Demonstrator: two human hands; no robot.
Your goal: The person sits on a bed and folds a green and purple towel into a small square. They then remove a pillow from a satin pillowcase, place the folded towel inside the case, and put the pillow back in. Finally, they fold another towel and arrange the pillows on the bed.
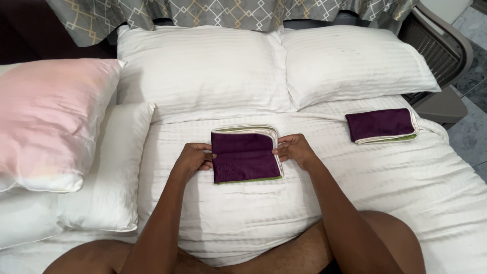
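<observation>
The person's left hand (194, 158) and right hand (294, 149) grip the two side edges of a purple folded cloth (245, 155) with a white border and a green underside, which lies on the white striped bedsheet (355, 203) just in front of the person's knees. The fingers of each hand are pinched on the cloth's edge, thumbs on top, and the upper layer is partly lifted, so its cream edge curls over at the top.

The risk seems to lie in that raised layer: if one hand lets go sooner than the other, the fold would probably land skewed and the edges would not line up. The soft, creased sheet could also drag the lower layer out of place. A second folded purple cloth (383, 125) lies well apart to the right, near the white pillows (284, 71); a pink pillow (48, 122) sits at the left.
</observation>
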